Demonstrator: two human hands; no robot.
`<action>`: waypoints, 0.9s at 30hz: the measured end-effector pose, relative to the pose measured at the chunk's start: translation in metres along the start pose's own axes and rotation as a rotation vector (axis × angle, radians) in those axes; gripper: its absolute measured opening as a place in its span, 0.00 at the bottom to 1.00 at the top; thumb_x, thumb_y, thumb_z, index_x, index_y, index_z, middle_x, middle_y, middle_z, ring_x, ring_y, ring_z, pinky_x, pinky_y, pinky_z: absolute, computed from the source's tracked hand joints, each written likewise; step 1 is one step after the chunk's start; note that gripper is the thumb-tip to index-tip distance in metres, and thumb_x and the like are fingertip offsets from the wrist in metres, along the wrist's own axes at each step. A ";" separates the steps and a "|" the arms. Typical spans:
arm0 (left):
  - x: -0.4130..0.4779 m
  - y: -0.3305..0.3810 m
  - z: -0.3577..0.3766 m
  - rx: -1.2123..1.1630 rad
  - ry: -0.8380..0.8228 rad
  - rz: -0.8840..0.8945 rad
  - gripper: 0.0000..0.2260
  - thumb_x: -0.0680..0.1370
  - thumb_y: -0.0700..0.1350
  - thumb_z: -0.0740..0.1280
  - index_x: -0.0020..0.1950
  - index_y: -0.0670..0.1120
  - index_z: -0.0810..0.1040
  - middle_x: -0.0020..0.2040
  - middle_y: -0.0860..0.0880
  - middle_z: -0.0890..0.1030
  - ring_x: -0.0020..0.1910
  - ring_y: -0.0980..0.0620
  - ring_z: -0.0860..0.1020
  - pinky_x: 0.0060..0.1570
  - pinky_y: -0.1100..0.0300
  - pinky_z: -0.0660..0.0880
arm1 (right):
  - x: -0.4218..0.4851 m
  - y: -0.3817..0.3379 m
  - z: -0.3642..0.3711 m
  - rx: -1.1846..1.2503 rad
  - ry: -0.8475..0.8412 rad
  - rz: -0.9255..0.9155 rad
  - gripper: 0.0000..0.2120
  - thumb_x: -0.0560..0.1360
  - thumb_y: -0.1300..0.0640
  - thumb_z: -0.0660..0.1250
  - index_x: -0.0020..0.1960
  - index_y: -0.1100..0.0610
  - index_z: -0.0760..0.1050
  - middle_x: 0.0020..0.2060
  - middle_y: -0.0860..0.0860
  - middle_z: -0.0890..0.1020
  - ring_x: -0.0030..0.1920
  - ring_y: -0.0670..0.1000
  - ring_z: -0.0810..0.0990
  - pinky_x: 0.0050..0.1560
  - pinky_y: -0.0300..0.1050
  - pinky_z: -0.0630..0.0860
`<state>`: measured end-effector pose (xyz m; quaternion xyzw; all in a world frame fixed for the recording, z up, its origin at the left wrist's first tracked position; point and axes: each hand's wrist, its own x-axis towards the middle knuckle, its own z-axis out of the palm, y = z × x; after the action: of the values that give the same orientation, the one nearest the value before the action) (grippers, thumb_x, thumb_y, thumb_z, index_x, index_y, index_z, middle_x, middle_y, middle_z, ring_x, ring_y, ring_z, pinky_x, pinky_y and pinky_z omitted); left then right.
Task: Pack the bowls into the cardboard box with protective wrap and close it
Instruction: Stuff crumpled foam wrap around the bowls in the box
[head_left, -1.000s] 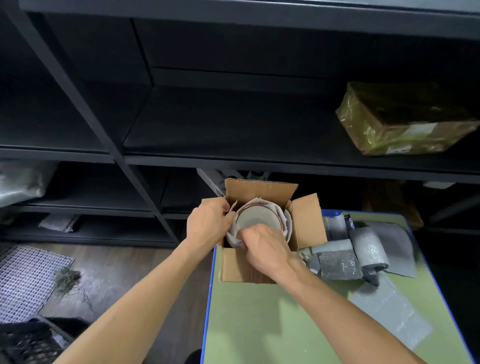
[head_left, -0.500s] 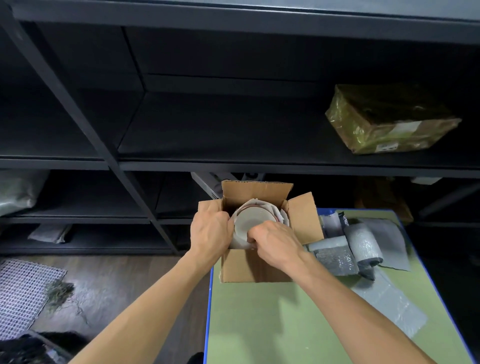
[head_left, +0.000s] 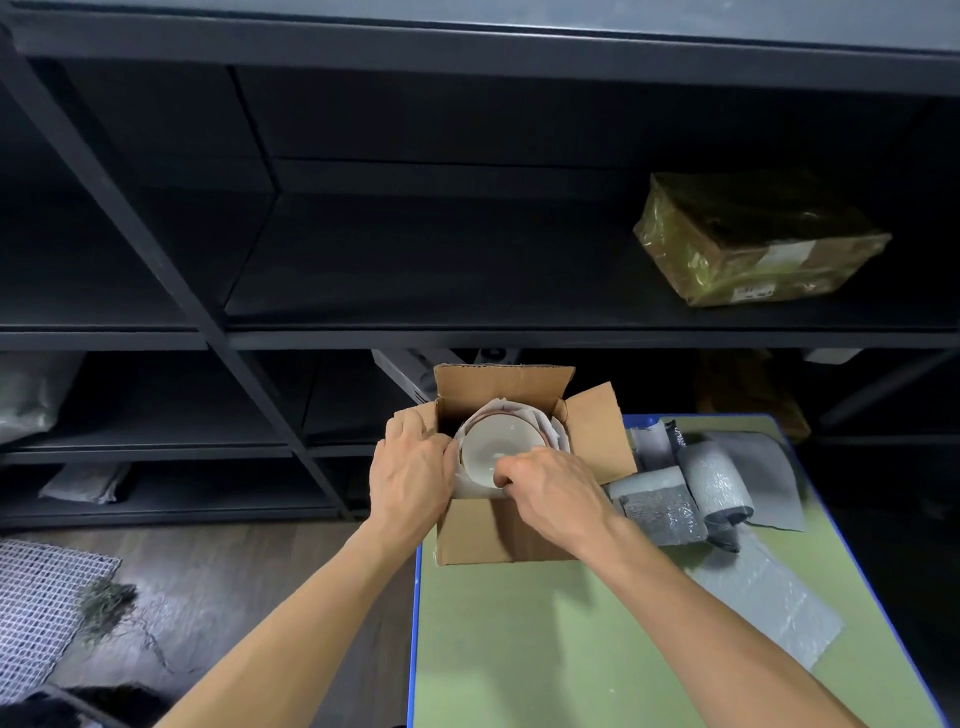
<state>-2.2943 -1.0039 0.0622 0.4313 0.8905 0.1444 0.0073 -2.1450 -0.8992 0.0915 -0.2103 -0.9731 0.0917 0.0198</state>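
Both hands stay at the box (head_left: 498, 530) on the tabletop (head_left: 519, 649). The left hand (head_left: 410, 467) holds the box's left edge. The right hand (head_left: 550, 488) grips the near rim of the bowl (head_left: 493, 447), which sits inside in white wrap (head_left: 558, 439). Next, the wrap likely needs folding over.

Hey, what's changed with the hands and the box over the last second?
Very little. The left hand slid slightly toward the person along the left edge of the cardboard box, fingers against the white wrap. The right hand stays curled at the near rim of the bowl. Box, open flaps and the bubble wrap roll stayed put.
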 end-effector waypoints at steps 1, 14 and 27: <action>-0.002 0.000 0.000 -0.007 0.039 0.013 0.17 0.82 0.52 0.58 0.44 0.48 0.84 0.46 0.51 0.69 0.50 0.47 0.69 0.42 0.55 0.70 | 0.000 0.001 0.001 0.008 0.012 0.005 0.11 0.77 0.63 0.62 0.51 0.50 0.80 0.43 0.49 0.84 0.48 0.55 0.79 0.38 0.46 0.63; -0.002 -0.003 0.000 -0.058 0.023 0.009 0.13 0.81 0.49 0.60 0.44 0.47 0.82 0.43 0.51 0.70 0.44 0.51 0.67 0.40 0.57 0.67 | -0.003 -0.001 0.006 0.018 0.049 0.032 0.11 0.78 0.63 0.62 0.50 0.51 0.81 0.43 0.49 0.84 0.49 0.54 0.79 0.37 0.45 0.62; -0.038 -0.010 -0.013 -0.296 0.006 -0.021 0.09 0.80 0.45 0.64 0.60 0.49 0.77 0.49 0.52 0.78 0.45 0.53 0.71 0.40 0.60 0.69 | -0.039 0.002 0.017 0.125 0.215 0.091 0.04 0.75 0.58 0.71 0.49 0.51 0.81 0.44 0.43 0.80 0.48 0.50 0.77 0.37 0.45 0.75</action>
<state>-2.2797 -1.0423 0.0681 0.4159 0.8640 0.2752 0.0697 -2.1101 -0.9159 0.0739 -0.2611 -0.9473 0.1298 0.1328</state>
